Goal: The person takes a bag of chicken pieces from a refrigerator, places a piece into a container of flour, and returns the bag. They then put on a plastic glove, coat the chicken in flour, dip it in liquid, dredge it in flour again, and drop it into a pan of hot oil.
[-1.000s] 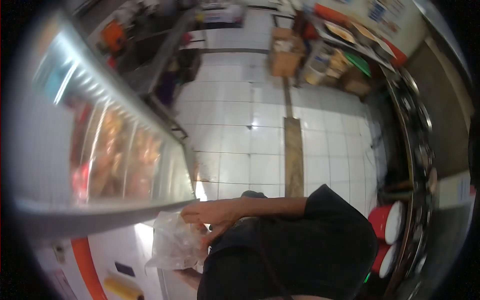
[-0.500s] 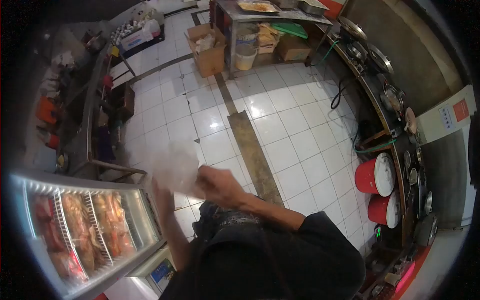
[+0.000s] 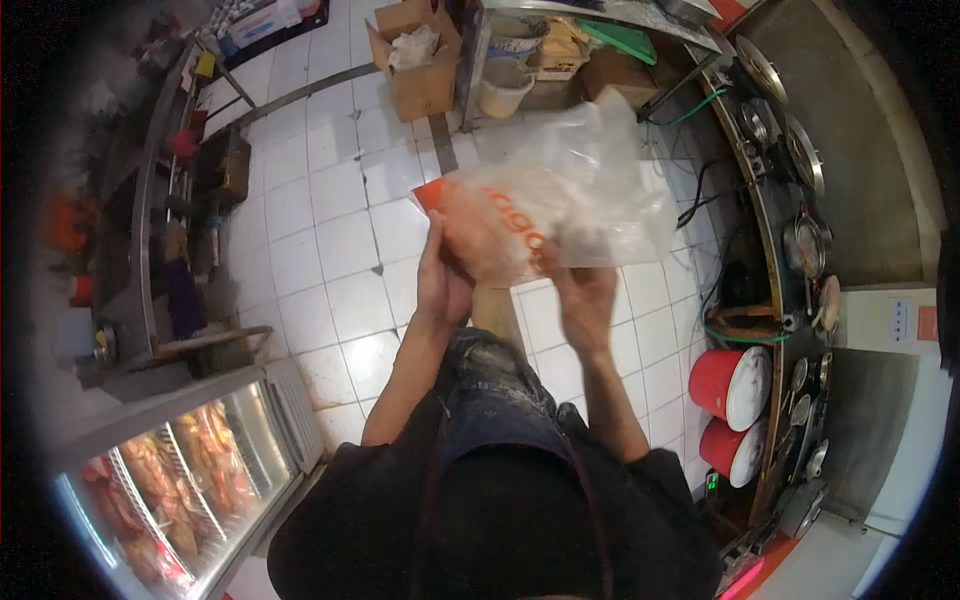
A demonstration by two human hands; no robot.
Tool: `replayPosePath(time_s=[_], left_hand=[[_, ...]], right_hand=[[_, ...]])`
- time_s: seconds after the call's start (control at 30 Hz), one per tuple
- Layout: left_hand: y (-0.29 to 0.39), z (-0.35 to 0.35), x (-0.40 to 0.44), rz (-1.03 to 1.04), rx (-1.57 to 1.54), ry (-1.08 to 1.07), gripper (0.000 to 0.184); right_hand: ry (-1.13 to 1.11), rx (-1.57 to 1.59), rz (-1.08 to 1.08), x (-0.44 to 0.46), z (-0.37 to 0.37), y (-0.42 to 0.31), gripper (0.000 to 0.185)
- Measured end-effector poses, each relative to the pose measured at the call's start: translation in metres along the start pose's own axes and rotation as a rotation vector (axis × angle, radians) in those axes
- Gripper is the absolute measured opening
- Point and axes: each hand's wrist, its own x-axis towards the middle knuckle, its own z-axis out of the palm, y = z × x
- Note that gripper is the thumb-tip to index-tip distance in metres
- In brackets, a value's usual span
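Observation:
A plastic packet point(image 3: 490, 220) with an orange corner and orange lettering is held out in front of my body, over the tiled floor. My left hand point(image 3: 443, 278) grips its left edge, thumb along the side and fingers curled beneath. My right hand point(image 3: 585, 300) is closed at the lower right of the plastic, slightly blurred, with the fingertips partly hidden. To the right spreads a clear plastic bag point(image 3: 610, 185), crumpled and billowing, overlapping the packet. Whether the clear part and the printed part are one bag or two, I cannot tell.
A lit display case point(image 3: 270, 440) with packed meat stands at lower left. Red buckets point(image 3: 722, 383) with white lids sit by the right counter, which carries pots and lids point(image 3: 805, 245). Ahead are a cardboard box point(image 3: 420, 85) and a metal table point(image 3: 600, 18) with a shelf below.
Both hands have moved forward and to the right. The blurred, bunched plastic is now spread out, showing orange print. The camera view has turned and tipped downward.

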Motion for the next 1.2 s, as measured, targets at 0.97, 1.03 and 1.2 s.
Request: replayPosePath(time_s=[0.97,1.03,1.2], left_hand=[[-0.248,0.201,0.529,-0.287,0.361,-0.068,0.052],[-0.261,0.208,0.566,-0.271,0.388,-0.079,0.052],[-0.293,0.229,0.66,-0.399,0.327,-0.065,0.052]], right_hand=[[-0.245,-0.772,0.124,0.521,-0.398,-0.159,0.038],[-0.347,-0.745,0.451,0.562,-0.413,-0.162,0.042],[-0.201,-0.882,0.063,0.663,-0.454,-0.135,0.043]])
